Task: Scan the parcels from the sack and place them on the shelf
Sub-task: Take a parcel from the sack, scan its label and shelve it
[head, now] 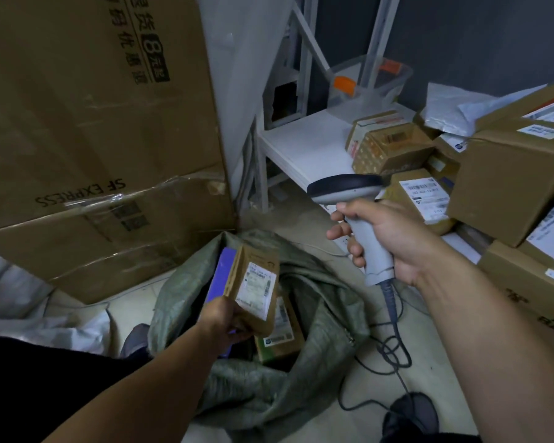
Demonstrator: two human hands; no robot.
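Scanning step: by my reading this is the step in hand. One parcel (253,289) is held above the sack (301,362), label facing up, and the scanner (349,190) hangs up and to its right, well apart.
Parcel: a small, flat brown cardboard box with a white printed label on its broad face. A flat purple thing (219,276) lies against its far side.
Left hand (227,324): the fingers curl round the parcel's lower end. Whether they also hold the purple thing I cannot tell.
Right hand (387,241): wrapped round the scanner's handle, fingers curled over its front.
Scanner make: pistol-shaped, smooth grey plastic, with a dark band round its wide head. A dark cable (394,340) drops from the handle and loops on the floor.
Next move: it likely calls for lining the scanner's head up with the label and keeping the barcode flat and steady. After that the parcel goes to the shelf (301,145).
Sack make: crumpled green woven plastic, mouth open on the floor, with another labelled box (279,330) inside.
Shelf: a smooth white board on a pale frame. Its left end is bare, and brown labelled boxes (509,174) are stacked at the right.
Beyond: a big taped carton (93,123) stands at left, and a clear tub (371,81) sits at the shelf's back.
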